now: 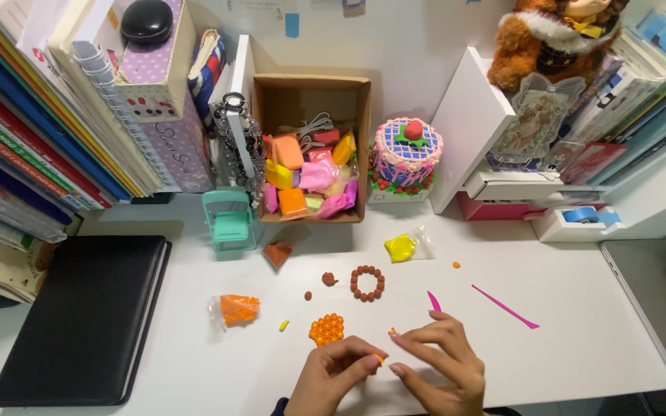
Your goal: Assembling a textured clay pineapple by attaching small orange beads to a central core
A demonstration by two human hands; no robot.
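Note:
My left hand (337, 374) pinches a tiny bit of orange clay (380, 358) between thumb and forefinger at the desk's front edge. My right hand (439, 358) hovers just to its right, fingers curled, with a speck of orange clay (392, 331) at one fingertip. Just beyond my left hand lies a cluster of small orange clay balls (326, 329). Farther back sits a ring of brown clay balls (367, 283) with a brown lump (329, 279) beside it.
A cardboard box (314, 92) of clay packets stands at the back, beside a clay cake (406, 154). Bags of orange clay (238, 309), brown clay (278, 253) and yellow clay (401, 247) lie around. Pink tools (504, 306) rest right; a black folder (82, 316) lies left.

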